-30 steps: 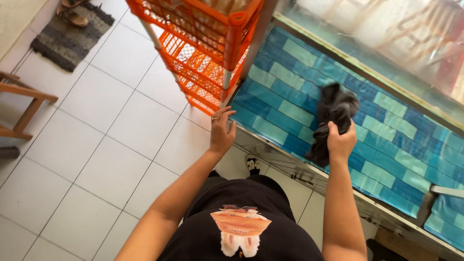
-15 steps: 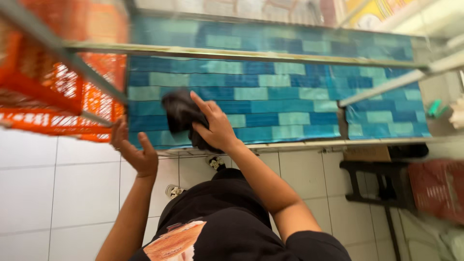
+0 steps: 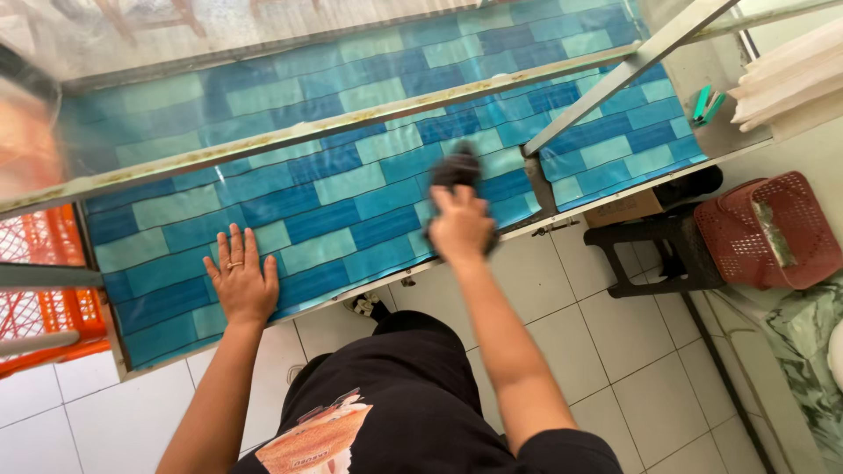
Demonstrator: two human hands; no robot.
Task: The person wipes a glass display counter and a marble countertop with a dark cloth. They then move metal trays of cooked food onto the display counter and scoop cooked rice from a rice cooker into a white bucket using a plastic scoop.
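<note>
My right hand (image 3: 460, 224) grips a dark cloth (image 3: 456, 170) and presses it on a glass top (image 3: 351, 206) that lies over a blue and teal brick-pattern surface. The hand and cloth are blurred by motion, near the right part of the glass. My left hand (image 3: 241, 279) rests flat on the glass near its front edge, fingers spread, a ring on one finger. A metal frame bar (image 3: 290, 136) runs across the glass behind both hands.
Orange plastic crates (image 3: 44, 298) stand at the left. A black stool (image 3: 667, 241) and a red basket (image 3: 773, 230) sit on the white tiled floor (image 3: 606, 351) at the right. White folded material (image 3: 790, 79) and a green object (image 3: 705, 104) lie at top right.
My right hand has carried the cloth to the right along the glass. My left hand has come down flat onto the glass. The view has swung right, away from the crates.
</note>
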